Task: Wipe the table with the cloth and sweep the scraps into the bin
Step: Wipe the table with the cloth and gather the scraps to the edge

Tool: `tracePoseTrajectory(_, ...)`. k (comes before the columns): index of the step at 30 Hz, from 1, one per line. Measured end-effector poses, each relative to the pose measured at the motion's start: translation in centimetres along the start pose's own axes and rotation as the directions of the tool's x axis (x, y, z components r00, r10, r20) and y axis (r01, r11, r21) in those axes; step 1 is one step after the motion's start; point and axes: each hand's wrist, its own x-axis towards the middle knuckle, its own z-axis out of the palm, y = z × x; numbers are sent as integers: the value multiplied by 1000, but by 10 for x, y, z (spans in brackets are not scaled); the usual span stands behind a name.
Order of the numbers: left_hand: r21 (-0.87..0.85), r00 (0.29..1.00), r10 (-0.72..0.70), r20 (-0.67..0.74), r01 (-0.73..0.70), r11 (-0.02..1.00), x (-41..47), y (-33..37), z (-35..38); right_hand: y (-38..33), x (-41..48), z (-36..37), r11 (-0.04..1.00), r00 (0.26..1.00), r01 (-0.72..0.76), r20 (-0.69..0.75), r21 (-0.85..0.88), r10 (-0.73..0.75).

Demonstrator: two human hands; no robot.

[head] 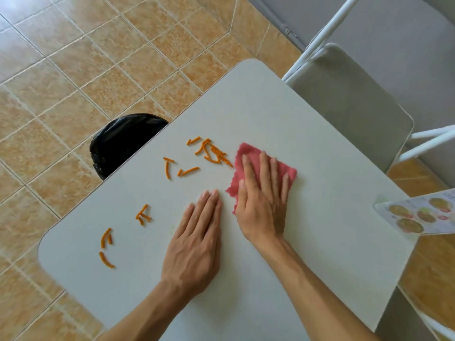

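**Cloth Pressed Flat as Scraps Lay Scattered on Table**

The left hand (197,244), nearest the camera, was laid flat and empty on the white table (320,242), fingers extended. Just beside it, the right hand (263,200) was spread palm-down on the pink cloth (248,153), which was pinned against the tabletop rather than gripped. Orange scraps (211,153) were seen touching the cloth's far left edge, with others strewn leftward toward the table's near corner. The black-lined bin (123,141) was partly hidden beneath the table's left edge. A printed card (418,215) was lying at the right edge.
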Motion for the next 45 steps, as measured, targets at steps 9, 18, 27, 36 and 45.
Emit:
tracePoseTrajectory(9,2,1000,-17,-9,17,1000,-1,1,4,-11,-46,5,916,903,-401,-159,13,398)
tracePoseTrajectory(18,0,999,-38,-10,38,999,-24,-7,-1,7,-95,-2,848,829,-528,-186,45,527)
tracePoseTrajectory(27,-57,988,-150,-33,148,987,-141,-9,-8,-22,-156,-8,998,998,60,21,33,-61)
tracePoseTrajectory(36,-92,920,-352,-169,341,935,-142,-99,-54,-142,-236,7,947,955,288,29,143,-295)
tracePoseTrajectory(45,-128,959,-259,-118,244,961,-100,-168,-59,-213,-170,27,973,984,174,4,152,-176)
